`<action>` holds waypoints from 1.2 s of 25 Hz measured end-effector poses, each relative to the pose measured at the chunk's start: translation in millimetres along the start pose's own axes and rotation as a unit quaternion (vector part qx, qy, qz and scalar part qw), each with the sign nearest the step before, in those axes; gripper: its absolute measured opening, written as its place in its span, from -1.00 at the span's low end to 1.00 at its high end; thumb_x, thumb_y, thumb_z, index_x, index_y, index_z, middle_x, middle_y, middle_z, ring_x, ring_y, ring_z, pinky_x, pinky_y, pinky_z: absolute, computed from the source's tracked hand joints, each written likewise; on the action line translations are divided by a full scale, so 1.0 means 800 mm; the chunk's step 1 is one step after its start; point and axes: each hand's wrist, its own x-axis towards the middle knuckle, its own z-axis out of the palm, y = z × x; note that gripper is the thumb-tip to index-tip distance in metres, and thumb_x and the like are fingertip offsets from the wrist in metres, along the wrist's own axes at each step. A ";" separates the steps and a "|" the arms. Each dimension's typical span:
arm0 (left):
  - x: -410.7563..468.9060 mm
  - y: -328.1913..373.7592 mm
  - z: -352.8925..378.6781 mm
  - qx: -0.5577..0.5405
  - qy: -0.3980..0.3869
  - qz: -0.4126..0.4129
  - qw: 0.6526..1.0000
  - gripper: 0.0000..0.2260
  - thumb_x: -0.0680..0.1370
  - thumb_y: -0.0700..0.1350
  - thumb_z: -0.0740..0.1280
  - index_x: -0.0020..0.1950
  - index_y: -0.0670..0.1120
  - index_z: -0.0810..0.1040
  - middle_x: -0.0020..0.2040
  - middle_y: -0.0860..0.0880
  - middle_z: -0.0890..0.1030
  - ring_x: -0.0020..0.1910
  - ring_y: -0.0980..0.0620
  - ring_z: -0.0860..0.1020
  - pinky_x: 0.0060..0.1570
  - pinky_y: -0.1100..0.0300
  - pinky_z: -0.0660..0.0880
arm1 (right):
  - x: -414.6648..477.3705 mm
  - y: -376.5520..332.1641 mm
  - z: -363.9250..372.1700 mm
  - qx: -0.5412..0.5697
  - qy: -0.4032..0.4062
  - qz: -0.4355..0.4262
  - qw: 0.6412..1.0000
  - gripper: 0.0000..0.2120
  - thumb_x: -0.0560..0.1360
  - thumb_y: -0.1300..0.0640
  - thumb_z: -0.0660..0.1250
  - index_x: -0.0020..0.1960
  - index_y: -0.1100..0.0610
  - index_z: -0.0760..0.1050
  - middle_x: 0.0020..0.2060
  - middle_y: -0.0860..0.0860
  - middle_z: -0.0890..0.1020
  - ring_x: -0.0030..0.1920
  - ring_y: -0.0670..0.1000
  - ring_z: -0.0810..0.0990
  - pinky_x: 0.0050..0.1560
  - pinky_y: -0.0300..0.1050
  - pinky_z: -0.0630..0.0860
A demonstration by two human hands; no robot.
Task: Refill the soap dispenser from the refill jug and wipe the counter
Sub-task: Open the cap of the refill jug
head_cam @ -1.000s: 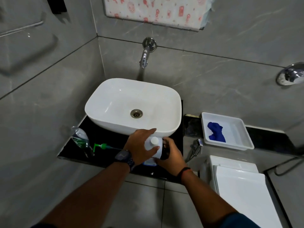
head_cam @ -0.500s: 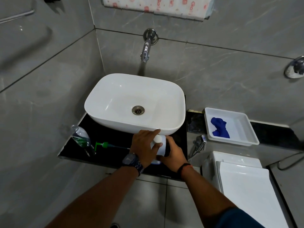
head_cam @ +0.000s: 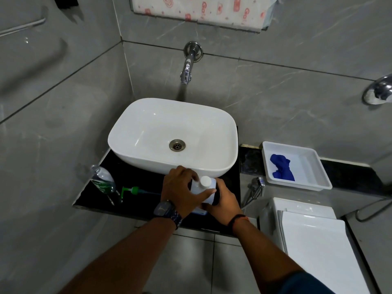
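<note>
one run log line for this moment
both hands on refill jug, cap on | left hand | right hand | dispenser open | pump on counter

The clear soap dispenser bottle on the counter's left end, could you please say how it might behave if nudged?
The dispenser bottle looks clear, thin plastic, so probably light. It stands near the black counter edge, pump removed, so it may tip and spill.

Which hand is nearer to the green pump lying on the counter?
Left. The left hand grips the refill jug just right of the green pump; the right hand holds the jug's far side, farther from the pump.
</note>
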 end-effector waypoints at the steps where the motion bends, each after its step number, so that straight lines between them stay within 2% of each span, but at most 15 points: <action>1: 0.002 0.001 0.000 -0.022 -0.017 0.011 1.000 -0.55 0.22 0.25 0.46 -0.02 0.04 0.56 -0.06 0.05 0.59 -0.06 0.03 0.53 -0.04 0.07 0.48 | 0.001 0.000 0.000 -0.002 -0.001 -0.002 1.000 -0.31 0.22 0.05 0.58 0.24 -0.18 0.34 0.14 -0.15 0.53 0.11 -0.13 0.50 -0.08 -0.52 0.39; 3: 0.003 0.003 0.005 -0.051 -0.083 0.045 0.994 -0.45 0.29 0.15 0.47 0.24 0.00 0.51 0.16 -0.01 0.60 0.16 0.00 0.52 0.18 -0.02 0.43 | 0.000 -0.001 0.000 0.001 -0.004 -0.002 1.000 -0.33 0.24 0.05 0.57 0.23 -0.22 0.33 0.15 -0.16 0.53 0.13 -0.12 0.50 -0.04 -0.47 0.39; 5: -0.001 0.005 0.007 -0.049 -0.102 0.056 0.992 -0.43 0.32 0.13 0.46 0.29 -0.01 0.49 0.17 0.00 0.60 0.18 0.01 0.52 0.20 -0.05 0.42 | 0.000 -0.001 -0.002 0.002 -0.007 -0.003 1.000 -0.33 0.26 0.08 0.57 0.22 -0.24 0.32 0.14 -0.17 0.53 0.14 -0.12 0.51 -0.05 -0.47 0.41; 8: 0.000 0.002 0.003 -0.013 -0.038 0.032 0.999 -0.33 0.24 0.26 0.43 0.27 0.00 0.48 -0.10 0.05 0.61 -0.06 0.03 0.54 0.01 0.07 0.44 | -0.001 -0.001 -0.004 0.002 -0.010 -0.004 1.000 -0.33 0.27 0.11 0.56 0.26 -0.18 0.32 0.15 -0.16 0.53 0.15 -0.12 0.50 -0.07 -0.52 0.39; 10: 0.001 0.004 0.002 0.013 -0.041 0.027 0.999 -0.29 0.22 0.33 0.37 0.28 0.01 0.47 -0.12 0.02 0.58 -0.09 0.01 0.51 -0.02 0.07 0.40 | 0.000 -0.001 -0.004 0.002 -0.010 -0.006 1.000 -0.33 0.27 0.11 0.57 0.27 -0.14 0.33 0.16 -0.15 0.53 0.15 -0.11 0.50 -0.04 -0.50 0.40; 13: 0.002 0.007 0.004 0.037 -0.042 0.048 0.997 -0.48 0.24 0.31 0.34 0.06 0.02 0.60 -0.15 -0.01 0.57 -0.13 -0.07 0.54 -0.10 0.00 0.47 | 0.000 -0.002 -0.004 0.003 -0.011 -0.005 1.000 -0.34 0.27 0.12 0.57 0.26 -0.13 0.34 0.15 -0.14 0.54 0.15 -0.09 0.51 -0.03 -0.48 0.40; 16: 0.005 0.005 0.002 0.018 0.012 0.016 1.000 -0.62 0.23 0.29 0.39 -0.16 0.04 0.57 -0.22 0.04 0.54 -0.20 -0.01 0.51 -0.18 0.06 0.45 | 0.001 -0.003 -0.005 0.002 -0.011 0.000 1.000 -0.32 0.26 0.12 0.59 0.26 -0.12 0.34 0.13 -0.13 0.53 0.14 -0.09 0.51 -0.02 -0.47 0.40; 18: 0.006 0.003 0.001 -0.003 0.004 0.021 1.000 -0.57 0.20 0.27 0.43 -0.08 0.04 0.53 -0.17 0.08 0.54 -0.16 0.03 0.50 -0.14 0.09 0.44 | 0.001 -0.002 -0.005 -0.001 -0.015 -0.001 1.000 -0.32 0.25 0.10 0.59 0.24 -0.16 0.33 0.14 -0.14 0.53 0.13 -0.10 0.50 -0.03 -0.47 0.39; 20: 0.006 0.003 0.002 -0.015 -0.035 0.053 0.998 -0.55 0.25 0.20 0.39 0.05 0.02 0.56 -0.08 0.07 0.60 -0.06 0.02 0.55 -0.04 0.00 0.48 | 0.001 -0.002 -0.006 0.001 -0.017 0.001 1.000 -0.32 0.25 0.11 0.59 0.22 -0.22 0.31 0.12 -0.16 0.52 0.12 -0.11 0.50 -0.08 -0.51 0.40; 22: 0.008 0.004 0.003 -0.017 -0.040 0.067 0.997 -0.61 0.29 0.17 0.32 0.00 -0.02 0.62 -0.08 0.03 0.66 -0.05 -0.03 0.58 -0.04 -0.09 0.50 | 0.001 -0.002 -0.005 -0.006 -0.017 0.007 1.000 -0.31 0.25 0.12 0.59 0.19 -0.25 0.30 0.09 -0.18 0.52 0.09 -0.12 0.51 -0.15 -0.55 0.40; 24: 0.013 0.003 0.001 -0.029 -0.023 0.054 0.998 -0.65 0.30 0.18 0.34 -0.08 -0.03 0.63 -0.15 0.02 0.66 -0.11 -0.05 0.58 -0.10 -0.08 0.51 | 0.002 -0.002 -0.004 -0.010 -0.018 0.006 1.000 -0.32 0.25 0.13 0.59 0.14 -0.30 0.29 0.05 -0.22 0.52 0.04 -0.16 0.51 -0.17 -0.57 0.40; 28: 0.022 -0.003 0.000 -0.059 0.044 0.016 0.997 -0.69 0.31 0.15 0.39 -0.07 0.00 0.57 -0.16 0.04 0.62 -0.17 0.02 0.54 -0.16 0.09 0.49 | 0.002 -0.001 -0.004 -0.013 -0.018 0.001 1.000 -0.33 0.24 0.11 0.60 0.12 -0.32 0.30 0.05 -0.22 0.53 0.03 -0.23 0.51 -0.13 -0.53 0.43; 30: 0.021 -0.016 -0.002 -0.051 0.057 -0.015 0.997 -0.71 0.31 0.11 0.40 -0.05 0.00 0.58 -0.15 0.03 0.63 -0.18 0.00 0.54 -0.19 0.11 0.50 | 0.002 0.000 -0.006 -0.019 -0.016 -0.001 1.000 -0.34 0.22 0.08 0.61 0.12 -0.31 0.32 0.04 -0.25 0.53 0.03 -0.26 0.51 -0.12 -0.53 0.42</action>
